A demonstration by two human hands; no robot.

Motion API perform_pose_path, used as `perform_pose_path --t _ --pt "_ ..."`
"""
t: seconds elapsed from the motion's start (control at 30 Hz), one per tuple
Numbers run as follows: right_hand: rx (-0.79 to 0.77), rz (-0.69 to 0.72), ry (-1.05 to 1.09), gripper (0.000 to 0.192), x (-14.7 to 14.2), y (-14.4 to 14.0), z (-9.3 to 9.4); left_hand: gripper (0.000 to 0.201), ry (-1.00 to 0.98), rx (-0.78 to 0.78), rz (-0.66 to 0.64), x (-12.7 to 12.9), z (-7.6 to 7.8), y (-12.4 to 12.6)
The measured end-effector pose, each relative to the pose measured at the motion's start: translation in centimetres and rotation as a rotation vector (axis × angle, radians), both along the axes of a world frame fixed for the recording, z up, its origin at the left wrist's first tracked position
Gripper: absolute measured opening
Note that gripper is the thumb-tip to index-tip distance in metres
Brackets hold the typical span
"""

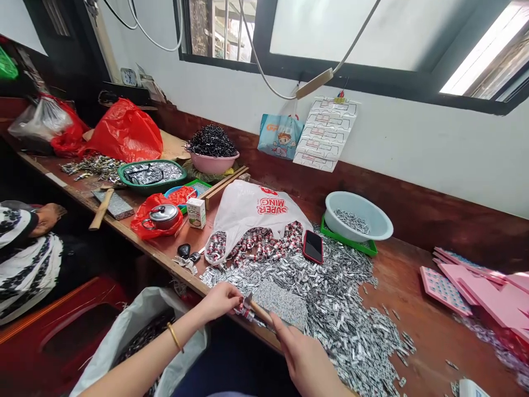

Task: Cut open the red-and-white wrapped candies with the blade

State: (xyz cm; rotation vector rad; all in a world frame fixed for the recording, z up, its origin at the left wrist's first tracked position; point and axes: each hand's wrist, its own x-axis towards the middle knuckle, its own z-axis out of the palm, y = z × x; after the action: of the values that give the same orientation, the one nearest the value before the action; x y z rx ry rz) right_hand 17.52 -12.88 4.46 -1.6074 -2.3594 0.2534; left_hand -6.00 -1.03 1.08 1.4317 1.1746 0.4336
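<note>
Reddish-brown workbench (407, 264) with stocked containers along its far and left parts. At the far right of the loose heap, a pale blue basin (374, 212) holds small metal pieces (351, 220) and rests on a green tray (367, 248); farther left, a pink bowl (212, 164) is mounded with black pieces (212, 138), and beside it a green tub (165, 186) contains silvery parts (161, 171). A white bag (243, 204) (printed in red) lies at the middle, its mouth spilling red, white and silver cylinders (264, 242); a pale sack (194, 342) at the near left contains dark pieces (144, 337). One slim cylindrical piece (248, 314), banded red, white and silver, is at the near edge, just beside a grey speckled slab (281, 300). The left hand (223, 302) pinches it between the fingers; the right hand (303, 350) is closed around a wooden-handled tool (262, 312), whose metal end is near the left fingertips. Flat silvery clips (351, 325) lie heaped to the slab's right.
</note>
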Motion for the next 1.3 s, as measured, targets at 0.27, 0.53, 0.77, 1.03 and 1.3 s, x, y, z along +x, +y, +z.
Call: perform_pose_path --t 0.27,0.53,0.77,1.03,1.3 --pt "0.188 -0.321 -0.100 0.057 3.0 1.3 -4.1 0.025 0.003 0.441 -0.016 2.1 2.3 -0.9" --pt "0.124 -0.455 0.047 0.029 8.9 4.0 -5.7 0.041 0.084 0.629 -0.455 1.5 4.0 -0.5" --pt "-0.117 -0.514 -0.083 0.019 10.5 7.2 -4.9 0.011 0.122 0.902 -0.280 2.5 2.4 -1.5" --pt "-0.168 -0.557 -0.122 0.007 10.2 6.7 -4.2 0.022 0.145 1.008 -0.394 2.7 2.2 -1.9" --pt "-0.202 -0.535 -0.100 0.015 10.4 6.6 -3.7 0.021 0.186 1.186 -0.305 2.9 1.2 -2.0"
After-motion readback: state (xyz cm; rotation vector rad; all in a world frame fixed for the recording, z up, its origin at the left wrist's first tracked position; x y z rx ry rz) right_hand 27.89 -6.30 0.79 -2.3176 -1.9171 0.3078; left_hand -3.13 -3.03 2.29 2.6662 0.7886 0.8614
